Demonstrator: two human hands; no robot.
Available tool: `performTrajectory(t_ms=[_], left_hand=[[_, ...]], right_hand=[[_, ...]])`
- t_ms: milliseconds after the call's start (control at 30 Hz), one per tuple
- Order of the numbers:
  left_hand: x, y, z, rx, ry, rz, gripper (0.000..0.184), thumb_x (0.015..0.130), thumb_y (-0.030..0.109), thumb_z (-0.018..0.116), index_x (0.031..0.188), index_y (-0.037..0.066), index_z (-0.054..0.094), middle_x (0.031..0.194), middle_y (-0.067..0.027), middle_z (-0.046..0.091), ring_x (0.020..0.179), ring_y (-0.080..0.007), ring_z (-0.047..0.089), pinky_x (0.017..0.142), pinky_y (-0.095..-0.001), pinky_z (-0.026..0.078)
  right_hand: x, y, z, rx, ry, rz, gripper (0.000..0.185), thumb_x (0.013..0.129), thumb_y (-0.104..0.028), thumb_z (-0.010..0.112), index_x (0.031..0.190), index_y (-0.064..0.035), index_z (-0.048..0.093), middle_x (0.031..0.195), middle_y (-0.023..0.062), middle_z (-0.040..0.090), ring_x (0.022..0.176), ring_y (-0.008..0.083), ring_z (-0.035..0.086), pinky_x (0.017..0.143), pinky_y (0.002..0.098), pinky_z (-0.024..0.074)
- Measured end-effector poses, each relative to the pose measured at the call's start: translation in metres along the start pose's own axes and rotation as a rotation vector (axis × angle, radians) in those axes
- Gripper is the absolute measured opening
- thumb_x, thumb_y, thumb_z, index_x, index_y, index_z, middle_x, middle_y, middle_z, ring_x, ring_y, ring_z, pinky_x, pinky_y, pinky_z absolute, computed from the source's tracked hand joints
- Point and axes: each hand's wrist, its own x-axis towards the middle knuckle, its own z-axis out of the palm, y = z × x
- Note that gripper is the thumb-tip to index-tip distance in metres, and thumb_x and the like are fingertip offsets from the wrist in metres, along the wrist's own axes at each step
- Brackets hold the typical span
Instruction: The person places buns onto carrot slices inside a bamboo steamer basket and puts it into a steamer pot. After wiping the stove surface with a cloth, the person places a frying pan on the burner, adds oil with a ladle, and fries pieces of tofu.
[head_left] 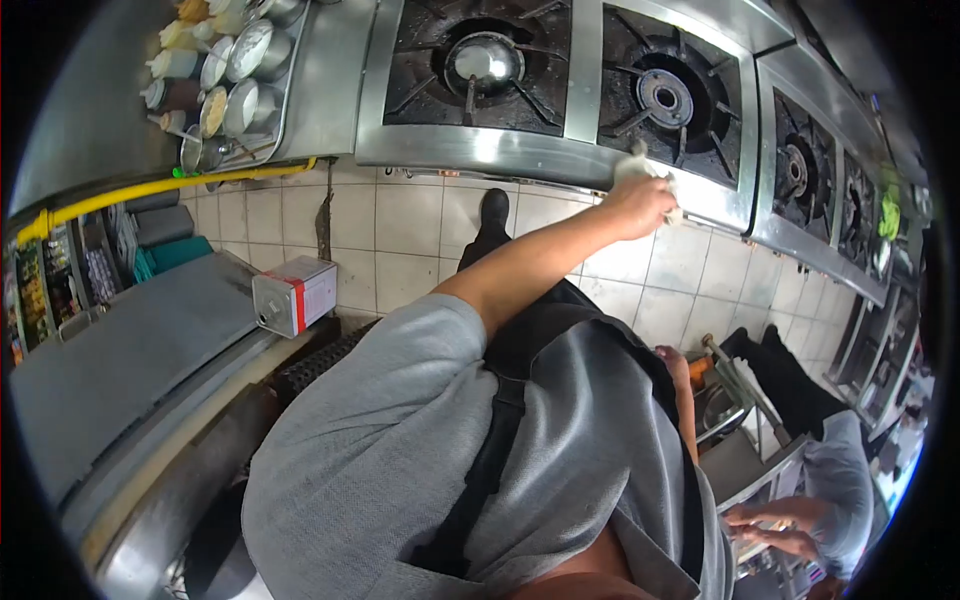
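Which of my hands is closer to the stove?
Left. Your left hand, holding a cloth, is at the front of the stove; your right hand is farther back, beside the apron.

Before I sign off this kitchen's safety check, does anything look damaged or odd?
Yes: a dark, ragged streak marks the pale floor tiles near the red-banded tin. It looks odd among straight-edged tiles; whether it is damage or grime, I cannot tell.

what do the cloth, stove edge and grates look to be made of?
Cloth: fabric, perhaps cotton; pale, matte, softly bunched.
Stove edge: likely stainless steel; smooth, silvery, with bright glare.
Grates: probably cast iron; dark, dull, chunky bars, though coated steel could look the same.
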Motion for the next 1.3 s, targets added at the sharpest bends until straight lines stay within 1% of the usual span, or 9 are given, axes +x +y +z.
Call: performTrajectory(t_ms=[267, 400, 467, 500, 600, 633, 833, 1067, 1300], left_hand=[[-0.092, -0.002, -0.183, 0.050, 0.600, -0.266, 0.037, 0.077, 0.014, 0.073, 0.113, 0.010, 0.067, 0.104, -0.0114, 0.061, 0.097, -0.0319, 0.061, 0.082, -0.0410, 0.052], [-0.119, -0.058, -0.303, 0.522, 0.929, -0.344, 0.039, 0.078, 0.018, 0.072, 0.116, 0.011, 0.067, 0.110, -0.0119, 0.063, 0.101, -0.0320, 0.061, 0.086, -0.0416, 0.051], [-0.139, -0.077, -0.338, 0.886, 0.819, -0.464, 0.037, 0.081, 0.023, 0.070, 0.117, 0.012, 0.067, 0.116, -0.0108, 0.063, 0.104, -0.0325, 0.061, 0.087, -0.0424, 0.050], [-0.151, -0.088, -0.349, 0.714, 0.766, -0.612, 0.046, 0.084, 0.038, 0.063, 0.124, 0.014, 0.066, 0.137, -0.0177, 0.055, 0.129, -0.0357, 0.048, 0.106, -0.0462, 0.034], [-0.189, -0.095, -0.332, 0.881, 0.899, -0.378, 0.034, 0.084, 0.025, 0.069, 0.116, 0.013, 0.067, 0.117, -0.0099, 0.064, 0.106, -0.0332, 0.061, 0.090, -0.0435, 0.049], [-0.203, -0.095, -0.317, 0.579, 0.891, -0.361, 0.031, 0.081, 0.024, 0.069, 0.109, 0.012, 0.068, 0.112, -0.0109, 0.066, 0.095, -0.0337, 0.063, 0.081, -0.0436, 0.052], [-0.321, -0.088, -0.159, -0.139, 0.783, -0.847, 0.013, 0.087, 0.019, 0.063, 0.095, 0.008, 0.064, 0.084, -0.0102, 0.067, 0.075, -0.0265, 0.064, 0.067, -0.0373, 0.050], [-0.409, -0.123, -0.092, -0.376, 0.657, -1.139, 0.019, 0.091, 0.026, 0.060, 0.093, 0.008, 0.065, 0.081, -0.0113, 0.067, 0.075, -0.0301, 0.064, 0.068, -0.0392, 0.050], [-0.436, -0.250, -0.103, -0.358, 0.682, -1.279, 0.026, 0.089, 0.032, 0.063, 0.098, 0.008, 0.066, 0.092, -0.0128, 0.068, 0.086, -0.0314, 0.066, 0.075, -0.0401, 0.052]], right_hand=[[0.097, 0.124, 0.022, 0.109, -0.100, -0.058, 0.025, 0.087, -0.019, 0.066, 0.105, -0.0011, 0.068, 0.082, 0.0061, 0.072, 0.071, 0.0127, 0.065, 0.067, 0.0272, 0.0510], [0.088, 0.031, -0.009, 0.138, -0.211, -0.023, 0.033, 0.087, -0.023, 0.065, 0.113, -0.0014, 0.066, 0.086, 0.0097, 0.072, 0.069, 0.0148, 0.065, 0.066, 0.0303, 0.0520], [0.062, -0.025, -0.027, -0.149, -0.100, -0.265, 0.037, 0.088, -0.027, 0.064, 0.116, -0.0017, 0.065, 0.085, 0.0116, 0.071, 0.068, 0.0160, 0.066, 0.066, 0.0317, 0.0520], [0.052, -0.063, -0.036, -0.324, -0.067, -0.250, 0.039, 0.089, -0.029, 0.062, 0.117, -0.0030, 0.065, 0.086, 0.0134, 0.071, 0.068, 0.0190, 0.067, 0.068, 0.0339, 0.0524], [0.066, -0.095, -0.046, -0.466, -0.011, -0.278, 0.037, 0.090, -0.029, 0.061, 0.118, -0.0050, 0.065, 0.090, 0.0156, 0.071, 0.070, 0.0230, 0.068, 0.071, 0.0355, 0.0530], [0.079, -0.103, -0.043, -0.475, 0.010, -0.337, 0.036, 0.090, -0.030, 0.061, 0.118, -0.0077, 0.065, 0.091, 0.0158, 0.072, 0.075, 0.0271, 0.070, 0.074, 0.0369, 0.0534], [0.015, -0.357, 0.062, -0.711, -0.114, -0.913, 0.029, 0.092, -0.023, 0.063, 0.113, -0.0038, 0.065, 0.089, 0.0189, 0.070, 0.083, 0.0331, 0.069, 0.076, 0.0380, 0.0536], [0.025, -0.532, 0.228, -0.904, 0.020, -1.837, 0.041, 0.082, -0.013, 0.068, 0.122, -0.0060, 0.059, 0.130, 0.0141, 0.055, 0.125, 0.0352, 0.049, 0.104, 0.0462, 0.0403], [0.095, -0.542, 0.239, -1.276, -0.050, -1.844, 0.052, 0.084, -0.019, 0.064, 0.135, -0.0166, 0.055, 0.151, 0.0085, 0.039, 0.140, 0.0363, 0.034, 0.113, 0.0579, 0.0257]])
